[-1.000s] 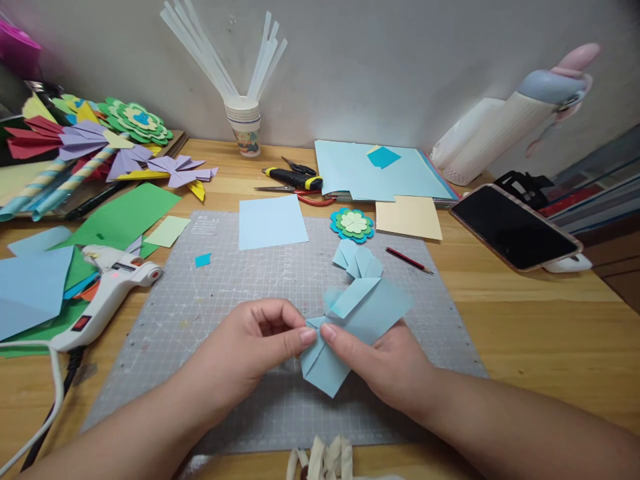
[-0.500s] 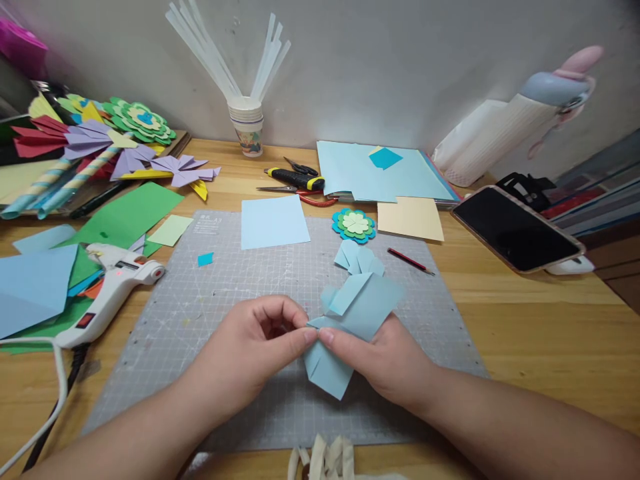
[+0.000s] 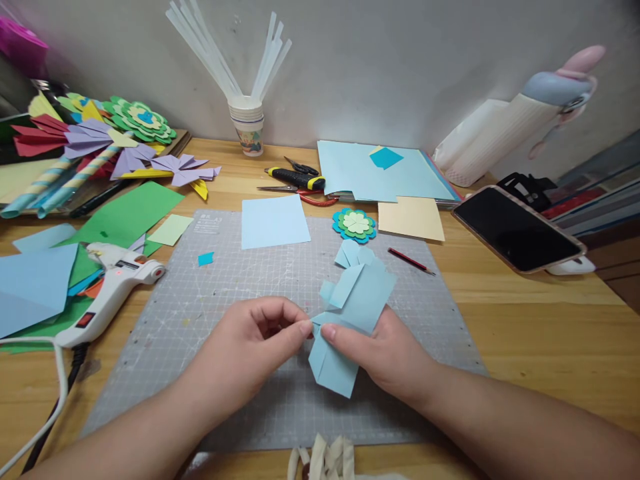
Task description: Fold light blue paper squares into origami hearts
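Observation:
A folded piece of light blue paper (image 3: 357, 303) is held above the grey cutting mat (image 3: 165, 360), with creased flaps at its upper and lower ends. My right hand (image 3: 385, 347) grips it from the right, thumb on top and the other fingers hidden underneath. At its left corner, my left hand (image 3: 265, 340) pinches the paper between thumb and forefinger. Just beyond lie light blue petal-shaped paper pieces (image 3: 350, 253), partly covered by the held sheet. A layered paper flower (image 3: 354, 225) in blue and green rests at the mat's far edge.
A white glue gun (image 3: 107, 293) lies at left on coloured paper, its cord running forward. Scissors and a black-yellow cutter (image 3: 295, 179) lie at the back. A pencil (image 3: 411, 261), a phone (image 3: 520, 227) and a pale blue square (image 3: 275, 222) are around the mat.
The held paper has turned slightly, its lower end shifting right and its upper right corner moving a little left. Both hands keep their pinch on it.

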`<state>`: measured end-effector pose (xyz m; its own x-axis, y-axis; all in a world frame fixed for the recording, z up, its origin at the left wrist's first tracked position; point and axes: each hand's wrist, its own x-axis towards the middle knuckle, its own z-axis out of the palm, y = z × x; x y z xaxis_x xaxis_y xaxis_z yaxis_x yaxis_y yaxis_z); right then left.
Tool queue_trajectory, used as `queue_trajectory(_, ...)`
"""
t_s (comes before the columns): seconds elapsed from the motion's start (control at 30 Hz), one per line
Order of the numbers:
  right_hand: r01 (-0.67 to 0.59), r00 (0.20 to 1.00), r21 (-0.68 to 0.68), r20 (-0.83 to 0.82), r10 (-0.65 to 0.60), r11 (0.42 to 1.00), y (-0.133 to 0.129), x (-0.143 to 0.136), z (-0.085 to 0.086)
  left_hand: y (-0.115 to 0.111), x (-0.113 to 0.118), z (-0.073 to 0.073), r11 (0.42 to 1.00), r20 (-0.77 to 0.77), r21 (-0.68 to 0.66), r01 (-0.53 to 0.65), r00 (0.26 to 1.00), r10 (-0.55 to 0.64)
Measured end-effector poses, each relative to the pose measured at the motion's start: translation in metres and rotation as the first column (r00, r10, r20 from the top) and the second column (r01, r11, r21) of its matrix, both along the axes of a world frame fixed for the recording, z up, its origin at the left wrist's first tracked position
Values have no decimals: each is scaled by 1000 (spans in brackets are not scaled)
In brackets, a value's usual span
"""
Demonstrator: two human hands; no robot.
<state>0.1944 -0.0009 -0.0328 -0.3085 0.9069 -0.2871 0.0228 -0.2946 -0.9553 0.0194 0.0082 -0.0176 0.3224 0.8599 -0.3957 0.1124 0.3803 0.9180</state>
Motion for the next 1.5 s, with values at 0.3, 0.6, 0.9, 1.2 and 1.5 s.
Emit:
queue_trajectory(0.3, -6, 1000, 26, -6, 6, 1000, 0, 0, 2, -1, -3, -6, 993, 99, -121, 6, 995, 6)
queue_trajectory(0.6, -46, 999, 111, -18, 48, 993, -2, 0, 0, 0, -3, -7, 995, 110, -98, 35, 994, -25)
queue_trajectory(0.9, -25, 996, 110, 93, 15, 994, -4, 1, 0, -2, 1, -5, 999, 75, -40, 17, 997, -14)
queue_trajectory(1.2, -61, 995, 51, 83, 57, 997, -1, 2, 0, -3, -4, -7, 998, 43, 62, 18, 999, -20)
queue_trajectory(1.5, -62, 996, 10, 72, 62, 998, 0, 0, 3, -2, 2, -2, 999, -12, 35, 40, 999, -40)
